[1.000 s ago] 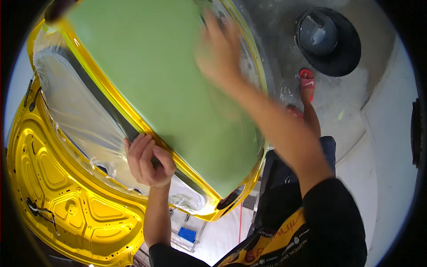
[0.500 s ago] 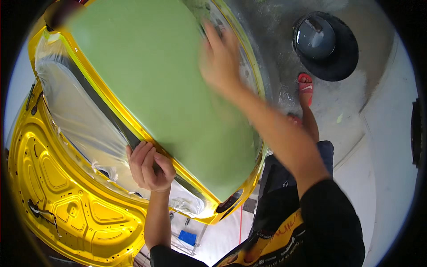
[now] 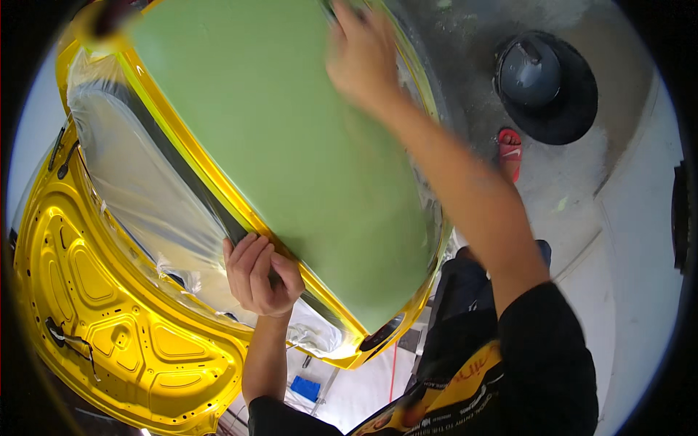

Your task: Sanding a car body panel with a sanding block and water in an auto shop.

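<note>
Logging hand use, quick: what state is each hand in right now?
Left hand: fingers curled by the yellow body edge; whether it grips anything, cannot tell.
Right hand: blurred at the green body panel; open or closed, cannot tell.

1. Floor [image 3: 574, 211] is grey, looks like concrete, darker toward the top and paler lower down.
2. Dark tub-like object [image 3: 549, 89] sits on it, rounded grey part showing (can't tell exactly what it is, tbh).
3. Red sandal [image 3: 512, 152], foot inside, planted just below that.
</note>
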Action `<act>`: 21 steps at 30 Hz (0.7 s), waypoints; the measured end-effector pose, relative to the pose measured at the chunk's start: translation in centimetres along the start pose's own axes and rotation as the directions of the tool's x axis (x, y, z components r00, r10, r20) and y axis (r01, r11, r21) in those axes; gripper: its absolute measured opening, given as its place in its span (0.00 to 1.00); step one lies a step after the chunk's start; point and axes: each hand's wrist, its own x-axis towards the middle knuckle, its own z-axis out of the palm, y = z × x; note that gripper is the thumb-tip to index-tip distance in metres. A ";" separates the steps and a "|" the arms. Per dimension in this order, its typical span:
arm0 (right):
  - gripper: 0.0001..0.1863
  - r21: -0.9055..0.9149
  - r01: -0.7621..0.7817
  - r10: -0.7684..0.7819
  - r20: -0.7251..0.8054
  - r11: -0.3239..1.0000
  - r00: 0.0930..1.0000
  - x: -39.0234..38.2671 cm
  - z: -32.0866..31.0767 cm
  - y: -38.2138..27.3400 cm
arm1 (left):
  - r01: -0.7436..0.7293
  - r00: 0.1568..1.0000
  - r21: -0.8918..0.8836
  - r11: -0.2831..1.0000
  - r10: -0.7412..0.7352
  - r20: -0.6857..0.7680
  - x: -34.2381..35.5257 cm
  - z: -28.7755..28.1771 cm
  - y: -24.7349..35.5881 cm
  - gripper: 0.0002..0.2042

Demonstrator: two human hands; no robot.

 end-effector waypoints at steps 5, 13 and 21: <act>0.30 0.063 -0.081 0.079 0.034 0.995 0.996 -8.8 -2.2 -3.4 | 0.023 1.000 0.009 1.000 -0.023 0.013 -1.0 -0.6 -0.8 0.05; 0.27 0.008 -0.157 0.157 0.059 0.988 0.986 -9.9 -3.0 -3.3 | 0.000 1.000 0.023 1.000 0.000 0.003 -0.8 -0.9 -1.0 0.05; 0.26 0.061 -0.012 0.003 0.152 0.998 0.988 -17.3 -5.9 -8.4 | 0.004 1.000 0.064 0.998 -0.002 -0.025 -1.2 -1.1 -1.2 0.04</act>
